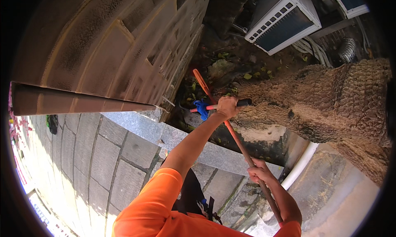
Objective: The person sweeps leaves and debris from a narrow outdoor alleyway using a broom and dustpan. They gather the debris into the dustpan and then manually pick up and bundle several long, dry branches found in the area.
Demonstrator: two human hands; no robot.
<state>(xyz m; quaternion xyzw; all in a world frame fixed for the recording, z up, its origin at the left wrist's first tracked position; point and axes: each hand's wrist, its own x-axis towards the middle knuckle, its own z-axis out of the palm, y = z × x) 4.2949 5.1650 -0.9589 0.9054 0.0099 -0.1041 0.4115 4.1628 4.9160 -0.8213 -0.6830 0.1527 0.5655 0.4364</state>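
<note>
Paved yard by palm trunk [330, 101] | left hand [227, 106] grips tongs [214, 106] | right hand [260, 173] grips broom handle [231, 132]

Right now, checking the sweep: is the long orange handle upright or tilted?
Tilted: the orange handle slants from the right hand toward the leaves.

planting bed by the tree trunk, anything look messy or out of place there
Yes: yellow-green fallen leaves lie scattered over the dark soil between the wall and the rough tree trunk. The left hand and right hand hold long-handled tools reaching into that litter.
</note>
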